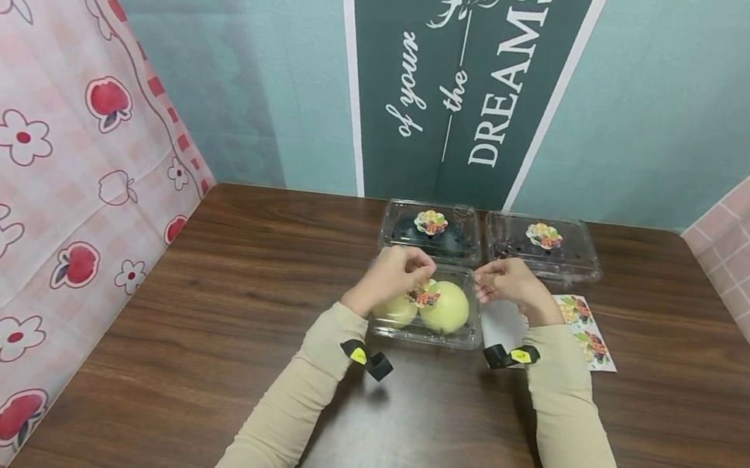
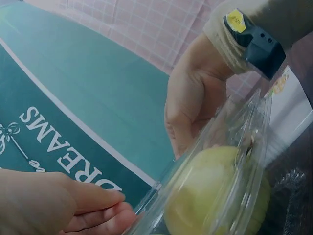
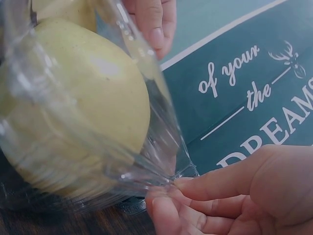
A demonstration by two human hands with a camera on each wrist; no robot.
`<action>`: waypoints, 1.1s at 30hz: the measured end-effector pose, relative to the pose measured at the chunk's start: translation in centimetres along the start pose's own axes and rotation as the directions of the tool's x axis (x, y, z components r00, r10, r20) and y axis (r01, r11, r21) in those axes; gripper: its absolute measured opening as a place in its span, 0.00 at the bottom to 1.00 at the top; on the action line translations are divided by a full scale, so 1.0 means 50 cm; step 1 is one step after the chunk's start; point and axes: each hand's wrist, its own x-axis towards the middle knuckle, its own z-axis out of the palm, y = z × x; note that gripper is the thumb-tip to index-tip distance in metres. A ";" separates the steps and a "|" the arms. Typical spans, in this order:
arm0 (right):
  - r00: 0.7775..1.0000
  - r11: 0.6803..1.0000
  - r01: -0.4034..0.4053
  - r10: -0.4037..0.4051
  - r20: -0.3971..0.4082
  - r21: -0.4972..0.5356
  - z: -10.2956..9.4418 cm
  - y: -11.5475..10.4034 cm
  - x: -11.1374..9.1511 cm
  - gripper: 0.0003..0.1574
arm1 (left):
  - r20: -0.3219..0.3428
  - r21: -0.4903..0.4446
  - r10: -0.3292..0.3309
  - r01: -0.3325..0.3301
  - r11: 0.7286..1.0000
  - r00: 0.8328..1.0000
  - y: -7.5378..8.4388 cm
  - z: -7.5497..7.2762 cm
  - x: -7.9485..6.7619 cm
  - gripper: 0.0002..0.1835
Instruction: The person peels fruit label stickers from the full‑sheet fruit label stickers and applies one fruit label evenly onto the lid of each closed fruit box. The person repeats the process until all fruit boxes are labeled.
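A clear plastic box [image 1: 424, 337] with round yellow-green fruits [image 1: 445, 307] inside sits at mid-table, a colourful fruit sticker [image 1: 424, 295] on its top. Its far right corner is pinched between thumb and fingers of my right hand [image 1: 512, 284], where the clear plastic [image 3: 159, 183] draws into folds. At the far left edge, thumb and fingertips of my left hand [image 1: 400, 272] hold the rim. In the left wrist view, that left hand [image 2: 68, 203] comes in beside the fruit [image 2: 215, 191]; the right hand [image 2: 193, 98] is across the box.
Behind stand two more clear boxes, one with dark contents [image 1: 409, 242] and the other [image 1: 547, 263] beside it, each bearing a fruit sticker. A sticker sheet [image 1: 582, 322] lies on the right, partly under my right forearm. A printed curtain [image 1: 263, 56] hangs behind the table.
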 end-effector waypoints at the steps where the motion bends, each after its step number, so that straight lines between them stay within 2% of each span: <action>1: 1.000 1.000 0.001 -0.001 0.001 0.001 0.000 -0.001 0.000 0.21 | -0.023 0.007 0.003 -0.003 1.000 1.000 -0.002 -0.001 0.000 0.10; 5: 1.000 1.000 0.003 -0.003 0.006 0.005 0.002 -0.004 -0.004 0.22 | -0.083 0.047 0.023 -0.019 0.999 0.996 -0.006 -0.008 0.001 0.10; 7: 1.000 1.000 0.002 -0.002 0.007 0.006 0.003 -0.005 -0.006 0.22 | -0.076 0.047 0.024 -0.021 0.999 0.997 -0.004 -0.011 0.000 0.09; 9: 1.000 1.000 0.006 -0.006 0.007 0.007 0.003 -0.005 -0.007 0.22 | -0.033 0.028 0.026 -0.025 0.999 0.999 0.000 -0.014 -0.001 0.09; 12: 1.000 1.000 0.008 -0.008 0.004 0.010 0.005 -0.004 -0.007 0.22 | 0.068 0.028 0.028 -0.030 0.999 0.997 0.005 -0.016 -0.004 0.09; 17: 1.000 1.000 0.006 -0.006 0.003 0.016 0.007 -0.002 -0.009 0.22 | 0.239 0.030 0.059 -0.068 0.997 0.969 0.011 -0.017 -0.009 0.10; 21: 1.000 1.000 0.014 -0.014 0.001 0.016 0.009 -0.001 -0.010 0.22 | 0.303 0.000 0.055 -0.058 0.998 0.951 0.013 -0.017 -0.013 0.10; 24: 1.000 1.000 0.008 -0.008 -0.002 0.011 0.011 -0.001 -0.009 0.22 | 0.295 0.006 0.041 -0.045 0.999 0.955 0.015 -0.019 -0.015 0.10; 29: 1.000 1.000 -0.012 0.012 -0.001 0.007 0.013 -0.002 -0.008 0.22 | 0.222 0.077 0.024 -0.042 0.996 0.975 0.014 -0.022 -0.017 0.10; 33: 1.000 1.000 -0.009 0.009 0.000 0.006 0.015 -0.002 -0.010 0.21 | 0.173 0.058 -0.006 -0.004 0.998 0.985 0.008 -0.025 -0.017 0.10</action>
